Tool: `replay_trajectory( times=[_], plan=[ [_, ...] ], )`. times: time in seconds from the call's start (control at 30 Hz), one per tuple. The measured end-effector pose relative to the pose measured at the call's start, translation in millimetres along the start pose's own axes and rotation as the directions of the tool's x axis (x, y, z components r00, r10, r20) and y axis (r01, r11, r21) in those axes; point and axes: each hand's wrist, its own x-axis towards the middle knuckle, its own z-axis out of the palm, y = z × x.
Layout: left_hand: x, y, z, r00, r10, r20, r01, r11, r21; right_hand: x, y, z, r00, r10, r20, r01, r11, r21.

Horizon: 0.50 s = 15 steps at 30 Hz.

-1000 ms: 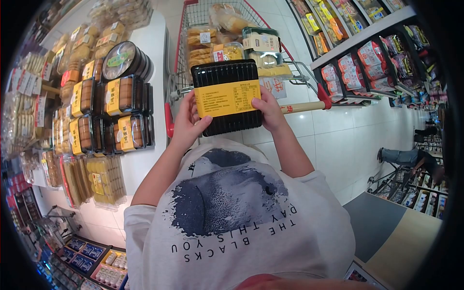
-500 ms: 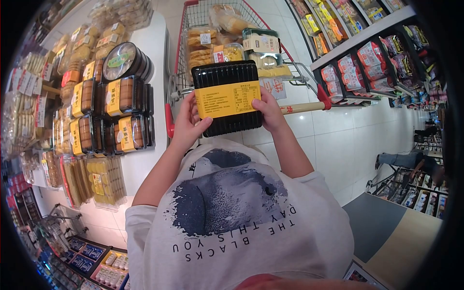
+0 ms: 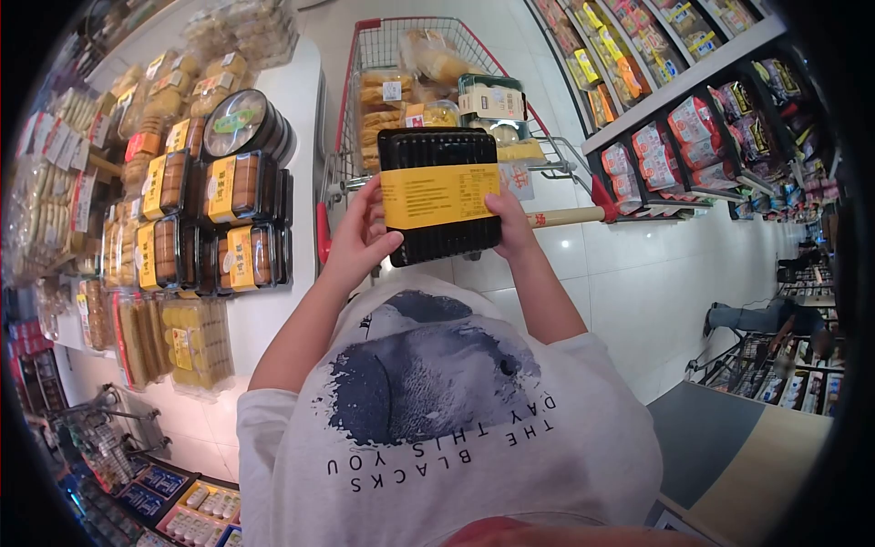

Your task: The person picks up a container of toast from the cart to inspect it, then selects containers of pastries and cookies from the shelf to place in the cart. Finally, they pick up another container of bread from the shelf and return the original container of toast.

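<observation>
Between my two hands is a black plastic food tray (image 3: 442, 244) with a ribbed underside and a yellow printed paper band (image 3: 437, 195) around it. The printed side faces me; what is inside is hidden. My left hand (image 3: 363, 232) is closed on the tray's left edge, thumb near the lower corner. On the right edge, my right hand (image 3: 512, 223) grips with its thumb over the band. Just beyond the tray stands a shopping cart (image 3: 339, 137) holding packaged baked goods, among them a clear-lidded pack with a dark green rim (image 3: 492, 98) and bagged bread (image 3: 436, 56).
To my left, a white display table (image 3: 305, 109) carries stacked black trays of cakes with yellow bands (image 3: 232, 187), round tubs (image 3: 235, 126) and clear packs. Shelves of bagged snacks (image 3: 688, 137) line the right. A person (image 3: 761, 319) is farther off at right.
The tray has shifted slightly right and down in view, and its band is turned a little. Both hands keep their hold. The cart appears slightly lower.
</observation>
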Motion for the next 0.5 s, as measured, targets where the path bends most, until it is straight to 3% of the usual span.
replay_trajectory(
  times=[0.13,0.23,0.37,0.4,0.43,0.47,0.5],
  plan=[
    [-3.1,38.3,18.0,0.992,0.050,0.115,-0.071,0.980,0.186,-2.9,1.5,-18.1,0.989,0.149,0.022,-0.146,0.916,0.373],
    [-5.2,55.6,25.0,0.968,0.168,0.188,-0.229,0.897,0.378,-8.1,5.5,1.0,0.980,0.145,0.134,-0.193,0.845,0.499],
    [-10.2,69.6,31.3,0.946,0.236,0.225,-0.316,0.832,0.456,-15.0,11.0,16.4,0.973,0.080,0.215,-0.185,0.830,0.526],
    [-11.8,71.6,32.6,0.945,0.237,0.226,-0.319,0.824,0.468,-8.8,14.7,11.8,0.937,0.051,0.345,-0.229,0.838,0.496],
    [-13.4,72.9,34.2,0.944,0.238,0.228,-0.322,0.816,0.480,-8.3,18.9,9.2,0.968,0.081,0.236,-0.094,0.995,0.041],
    [-14.6,74.0,35.7,0.943,0.241,0.228,-0.325,0.808,0.491,-7.8,24.5,9.1,0.991,0.051,0.126,0.009,0.898,-0.440],
    [-15.0,74.9,36.6,0.940,0.249,0.235,-0.336,0.799,0.498,-5.5,32.6,-4.6,0.978,0.075,0.193,-0.056,0.993,-0.100]
  ],
)
